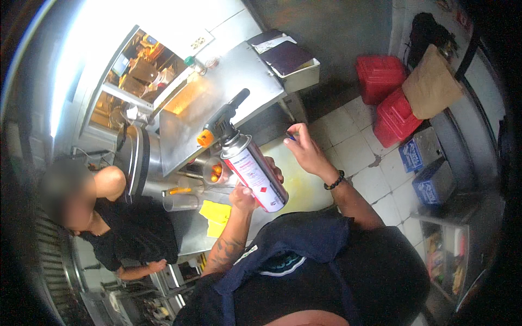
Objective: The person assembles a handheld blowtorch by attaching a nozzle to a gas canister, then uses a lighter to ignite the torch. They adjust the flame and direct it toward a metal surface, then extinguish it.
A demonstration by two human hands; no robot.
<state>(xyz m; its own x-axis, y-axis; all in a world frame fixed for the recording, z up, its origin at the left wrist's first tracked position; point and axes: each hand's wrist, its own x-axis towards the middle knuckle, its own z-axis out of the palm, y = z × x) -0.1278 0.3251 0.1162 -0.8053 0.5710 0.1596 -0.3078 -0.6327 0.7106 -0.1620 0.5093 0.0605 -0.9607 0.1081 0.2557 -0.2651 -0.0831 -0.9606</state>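
My left hand point(245, 198) is wrapped round a white and red gas canister point(256, 174), tilted up and to the left in front of my chest. A black blowtorch head point(224, 126) with an orange knob sits on top of it, its nozzle aimed away from me. I see no flame. To the right of the canister, my right hand point(308, 150) is raised with its fingers closed on a small blue object point(292, 137). Most of that object is hidden, so its kind is unclear. A dark beaded bracelet circles my right wrist.
A pale cutting board point(304, 187) lies below my hands. Left of it are a yellow cloth point(216, 213), a clear container point(181, 202) and a tub of orange items point(216, 173). A person in black point(138, 233) stands at left. Red crates point(399, 122) stand on the floor at right.
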